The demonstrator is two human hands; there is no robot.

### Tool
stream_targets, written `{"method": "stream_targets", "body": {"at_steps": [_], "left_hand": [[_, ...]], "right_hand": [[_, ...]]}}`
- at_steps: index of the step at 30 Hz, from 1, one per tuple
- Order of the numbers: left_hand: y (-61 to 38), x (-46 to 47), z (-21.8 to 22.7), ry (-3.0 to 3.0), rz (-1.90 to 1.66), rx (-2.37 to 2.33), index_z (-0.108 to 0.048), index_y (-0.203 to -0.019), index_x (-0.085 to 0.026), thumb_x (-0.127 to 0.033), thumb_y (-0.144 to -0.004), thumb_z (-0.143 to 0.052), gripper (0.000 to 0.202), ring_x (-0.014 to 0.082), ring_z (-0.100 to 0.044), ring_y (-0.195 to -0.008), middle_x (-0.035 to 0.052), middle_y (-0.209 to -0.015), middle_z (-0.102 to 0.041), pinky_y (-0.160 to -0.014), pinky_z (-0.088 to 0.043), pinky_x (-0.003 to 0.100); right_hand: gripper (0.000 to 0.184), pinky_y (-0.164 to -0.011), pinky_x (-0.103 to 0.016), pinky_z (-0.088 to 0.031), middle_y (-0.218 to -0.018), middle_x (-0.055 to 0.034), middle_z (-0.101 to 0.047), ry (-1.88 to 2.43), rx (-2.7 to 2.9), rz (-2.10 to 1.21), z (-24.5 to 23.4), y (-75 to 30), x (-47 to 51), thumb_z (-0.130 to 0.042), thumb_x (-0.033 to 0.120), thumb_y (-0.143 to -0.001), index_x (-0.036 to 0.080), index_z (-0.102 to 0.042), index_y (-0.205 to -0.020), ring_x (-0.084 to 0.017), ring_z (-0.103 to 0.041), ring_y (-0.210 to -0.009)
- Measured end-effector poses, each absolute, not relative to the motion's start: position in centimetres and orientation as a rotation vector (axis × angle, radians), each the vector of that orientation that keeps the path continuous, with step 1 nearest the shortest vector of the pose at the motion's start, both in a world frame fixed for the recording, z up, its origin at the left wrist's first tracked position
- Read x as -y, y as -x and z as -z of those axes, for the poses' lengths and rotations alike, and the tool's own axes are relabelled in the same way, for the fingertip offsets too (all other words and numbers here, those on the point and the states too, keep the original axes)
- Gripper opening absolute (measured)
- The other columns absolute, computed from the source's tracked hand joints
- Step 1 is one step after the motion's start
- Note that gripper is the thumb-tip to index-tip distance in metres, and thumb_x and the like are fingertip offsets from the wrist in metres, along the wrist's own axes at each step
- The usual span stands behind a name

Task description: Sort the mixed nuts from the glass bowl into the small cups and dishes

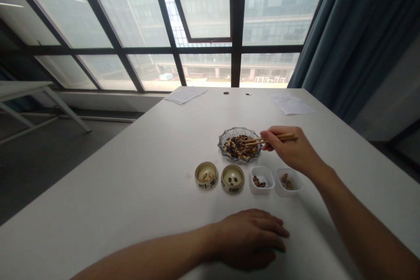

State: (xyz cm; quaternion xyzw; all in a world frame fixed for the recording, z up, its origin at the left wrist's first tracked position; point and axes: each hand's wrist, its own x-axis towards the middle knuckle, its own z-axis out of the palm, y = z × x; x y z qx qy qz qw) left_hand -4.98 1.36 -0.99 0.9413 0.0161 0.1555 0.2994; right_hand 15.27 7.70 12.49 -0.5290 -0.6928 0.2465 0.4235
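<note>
My right hand [285,144] is closed around a pair of wooden chopsticks [256,141], whose tips reach into a glass bowl [223,155] of mixed seeds and nuts [239,146]. Whether the tips pinch a piece is too small to tell. Flat on the table, my left hand [251,238] rests with fingers stretched out and holds nothing. Between the hands stands a row of small containers: a ceramic cup [206,183] with pale pieces, a second ceramic cup [232,186] with a few dark seeds, a plastic cup [261,189] with brown striped pieces, and another plastic cup [290,189] with brownish pieces.
The white table [138,183] runs toward the windows. Papers [185,95] lie at its far left, and another sheet [292,104] at the far right. A dark round object [226,93] sits near the far edge. A blue curtain [334,43] hangs at right.
</note>
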Motion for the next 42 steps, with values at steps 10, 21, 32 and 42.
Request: {"method": "stream_targets", "body": {"at_steps": [10,21,32,42], "left_hand": [[5.0,-1.3,1.1,-2.503,-0.413,-0.054,-0.068,-0.121,-0.015,-0.027,-0.097,-0.056,0.029,0.0243,-0.057,-0.14,0.0108,-0.142,-0.067,-0.123,-0.042,0.036],[5.0,-1.3,1.2,-2.476,-0.404,-0.058,-0.069,-0.122,-0.017,-0.026,-0.095,-0.057,0.031,0.0245,-0.058,-0.14,0.0116,-0.143,-0.067,-0.123,-0.042,0.037],[4.9,-1.3,0.9,-2.474,-0.392,-0.061,-0.068,-0.121,-0.017,-0.025,-0.095,-0.057,0.03,0.0242,-0.057,-0.14,0.0113,-0.143,-0.067,-0.123,-0.041,0.037],[4.9,-1.2,0.5,-2.474,-0.388,-0.076,-0.067,-0.122,-0.019,-0.025,-0.096,-0.057,0.028,0.0225,-0.056,-0.142,0.0099,-0.144,-0.066,-0.123,-0.041,0.035]], "right_hand": [[0.043,-0.059,-0.029,-0.052,-0.069,-0.0067,-0.076,1.308,1.718,-0.602,-11.8,-15.6,-8.2,-0.066,0.054,-0.097,0.015,-0.077,-0.079,-0.021,-0.073,-0.064],[0.05,-0.063,-0.033,-0.061,-0.074,-0.0097,-0.079,1.267,1.644,-0.679,-9.9,-15.4,-9.4,-0.066,0.061,-0.094,0.014,-0.078,-0.081,-0.026,-0.078,-0.069],[0.054,-0.055,-0.031,-0.065,-0.074,-0.0121,-0.079,1.234,1.39,-0.585,-12.8,-15.9,-7.7,-0.074,0.067,-0.086,0.013,-0.08,-0.081,-0.025,-0.078,-0.06],[0.043,-0.039,-0.029,-0.057,-0.064,-0.009,-0.076,1.386,1.668,-0.531,-18.7,-17.5,-0.1,-0.074,0.059,-0.09,0.021,-0.08,-0.07,-0.026,-0.075,-0.052]]}}
